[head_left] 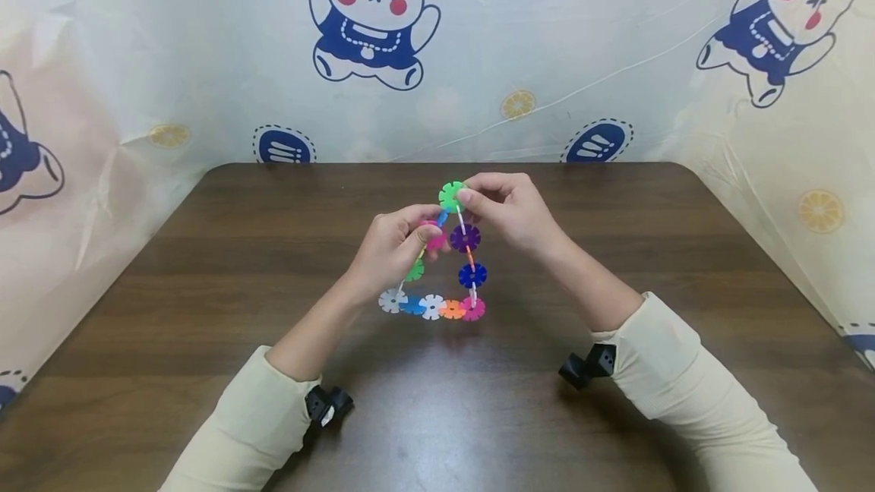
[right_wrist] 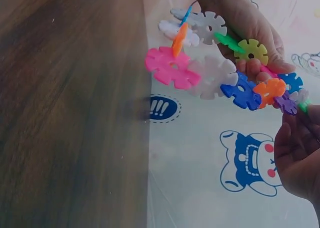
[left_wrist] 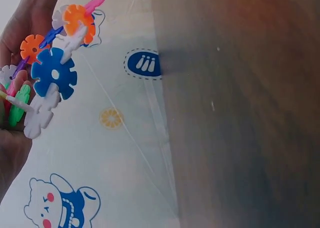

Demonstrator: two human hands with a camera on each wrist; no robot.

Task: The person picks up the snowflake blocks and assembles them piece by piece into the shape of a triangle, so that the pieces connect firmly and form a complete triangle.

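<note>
Both hands hold up a loop of interlocking plastic snowflake discs, roughly triangular, above the table. At its top, my right hand pinches a green disc between thumb and fingers. My left hand grips the loop's left side at a pink disc. Down the right side run a purple disc and a dark blue disc, linked by discs seen edge-on. In the right wrist view, a pink disc hangs at the loop's corner. Fingers partly hide the upper left links.
The brown wooden table spreads beneath the hands. Behind it hangs a pale sheet printed with bears and orange slices. A black wrist camera sits on the left cuff and another camera on the right.
</note>
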